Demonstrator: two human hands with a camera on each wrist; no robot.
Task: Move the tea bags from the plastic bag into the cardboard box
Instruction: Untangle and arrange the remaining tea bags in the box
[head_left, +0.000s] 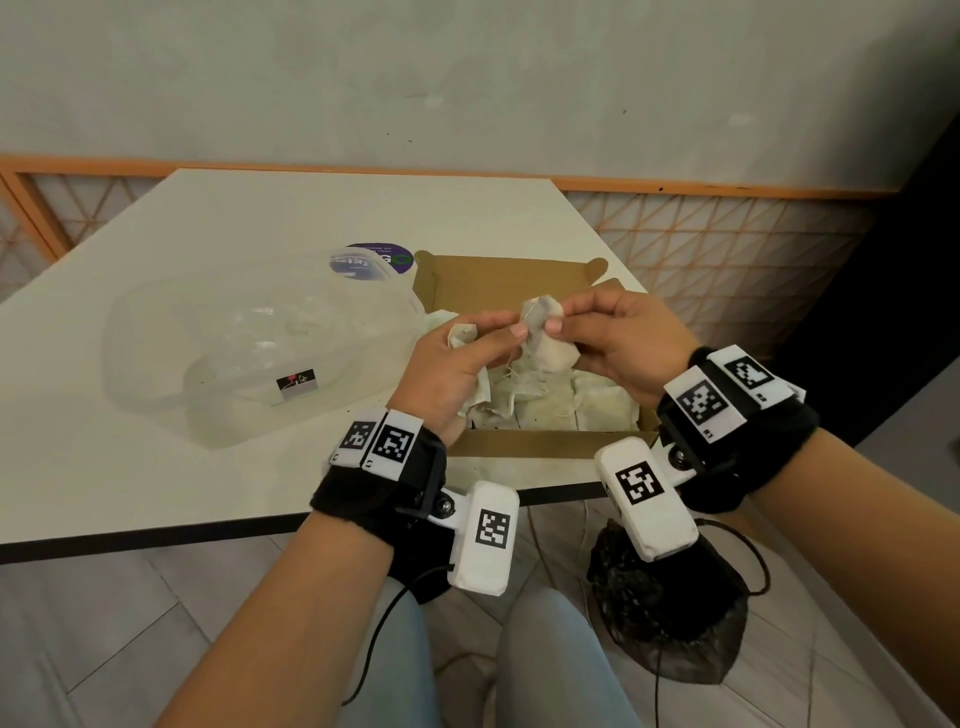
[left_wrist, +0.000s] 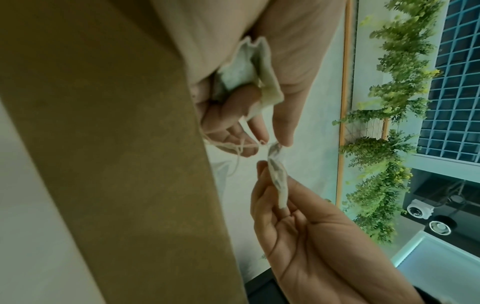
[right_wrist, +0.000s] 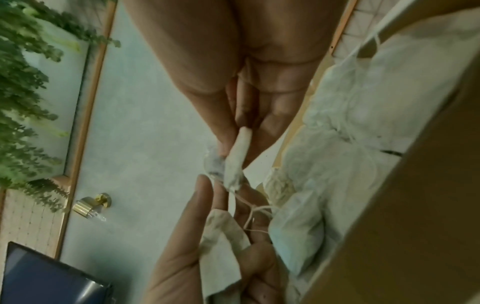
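My right hand (head_left: 621, 345) has its grip closed on one tea bag (head_left: 543, 313), pinched between thumb and forefinger above the cardboard box (head_left: 498, 283). In the right wrist view this pinched tea bag (right_wrist: 237, 158) hangs edge-on from the fingertips. My left hand (head_left: 462, 366) has its grip closed on a second tea bag (head_left: 464, 335), fingers curled round it in the palm; its thumb and forefinger tips meet the first bag from the other side. Left wrist view: the palmed bag (left_wrist: 250, 70) is crumpled under the fingers, and thin string (left_wrist: 233, 147) runs from that hand to the bag between both hands; the strings look tangled, but I cannot tell how.

Both hands are over the box. More tea bags (head_left: 550, 402) lie heaped inside it, filling its near part. The clear plastic bag (head_left: 244, 338) lies crumpled on the tabletop (head_left: 156, 467) just left of the box, touching its left wall. I cannot tell whether any bags are in it.
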